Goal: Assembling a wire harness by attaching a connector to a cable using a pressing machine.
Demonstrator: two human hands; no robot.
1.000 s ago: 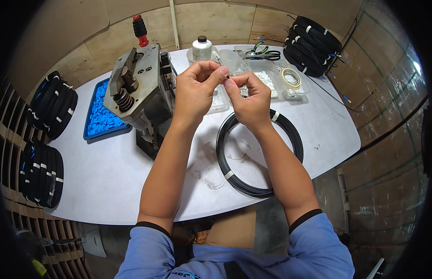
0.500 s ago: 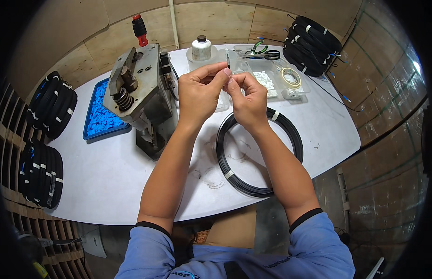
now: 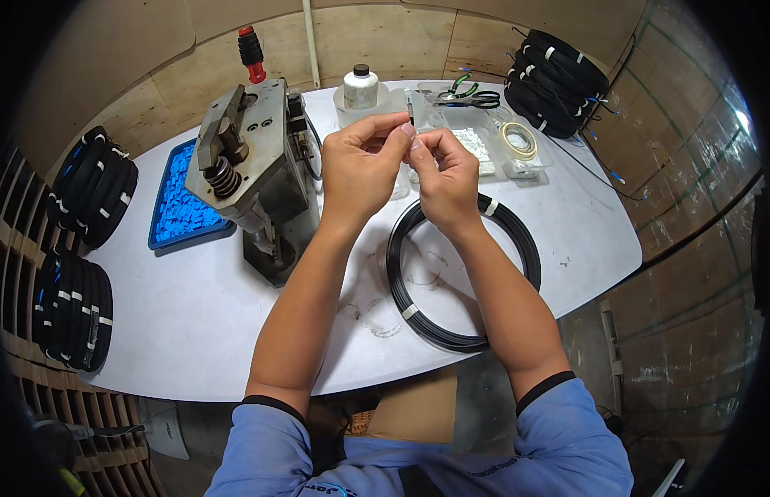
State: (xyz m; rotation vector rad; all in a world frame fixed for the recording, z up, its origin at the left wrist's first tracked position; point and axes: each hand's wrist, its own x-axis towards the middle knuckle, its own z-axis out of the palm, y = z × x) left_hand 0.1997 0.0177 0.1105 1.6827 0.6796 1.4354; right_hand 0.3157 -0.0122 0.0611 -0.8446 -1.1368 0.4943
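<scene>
Head view: the left hand (image 3: 360,161) and right hand (image 3: 443,170) meet fingertip to fingertip above the white table (image 3: 194,331), pinching something too small to make out. Just below lies the black cable coil (image 3: 464,273), likely light and springy, best held at its taped bands. The metal press (image 3: 252,174) crowds the left; the near table edge offers room.
</scene>
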